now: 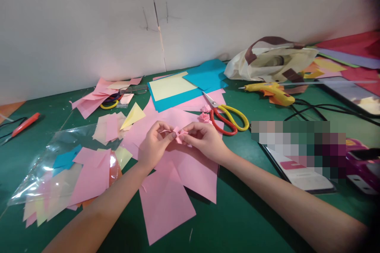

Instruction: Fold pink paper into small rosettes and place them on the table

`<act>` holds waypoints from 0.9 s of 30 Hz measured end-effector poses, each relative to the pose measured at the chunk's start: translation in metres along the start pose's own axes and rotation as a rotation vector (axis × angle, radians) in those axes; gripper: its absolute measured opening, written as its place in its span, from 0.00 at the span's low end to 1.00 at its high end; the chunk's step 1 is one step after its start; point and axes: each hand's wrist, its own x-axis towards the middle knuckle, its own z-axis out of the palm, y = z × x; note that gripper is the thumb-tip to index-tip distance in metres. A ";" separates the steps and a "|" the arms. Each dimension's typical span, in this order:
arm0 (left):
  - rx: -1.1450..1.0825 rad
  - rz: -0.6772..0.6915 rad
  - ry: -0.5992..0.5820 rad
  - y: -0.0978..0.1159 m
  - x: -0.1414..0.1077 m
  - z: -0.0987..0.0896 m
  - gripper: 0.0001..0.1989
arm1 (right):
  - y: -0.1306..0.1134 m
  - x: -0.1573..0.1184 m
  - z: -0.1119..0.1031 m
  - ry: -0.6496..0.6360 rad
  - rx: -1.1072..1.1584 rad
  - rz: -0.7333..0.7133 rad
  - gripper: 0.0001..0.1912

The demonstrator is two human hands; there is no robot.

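Left hand [154,144] and right hand [204,138] pinch a pink fold [179,135] shut-fingered, steadying it left of the scissors [227,116].

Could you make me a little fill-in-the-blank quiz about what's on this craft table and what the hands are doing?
1. Both hands, the left hand and the right hand, pinch a small folded paper piece coloured ____.
2. The scissors have one red handle and one ____ handle.
3. The glue gun lies in front of a cloth ____.
4. The table is covered in ____.

Missing words: pink; yellow; bag; green
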 end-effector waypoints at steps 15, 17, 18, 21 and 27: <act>0.169 0.127 -0.017 0.005 -0.005 0.005 0.06 | 0.000 -0.002 0.001 0.127 -0.214 -0.124 0.05; 0.145 0.073 -0.022 0.005 -0.005 0.005 0.06 | 0.000 -0.002 0.002 0.120 -0.259 -0.144 0.04; 0.139 0.044 -0.026 0.005 -0.005 0.005 0.06 | -0.001 -0.002 0.003 0.113 -0.282 -0.156 0.04; 0.128 -0.007 -0.058 0.004 -0.004 0.003 0.06 | -0.004 -0.004 0.005 0.078 -0.321 -0.192 0.03; 0.044 -0.024 -0.060 -0.004 0.000 -0.002 0.06 | -0.010 -0.008 0.005 -0.057 -0.205 -0.256 0.08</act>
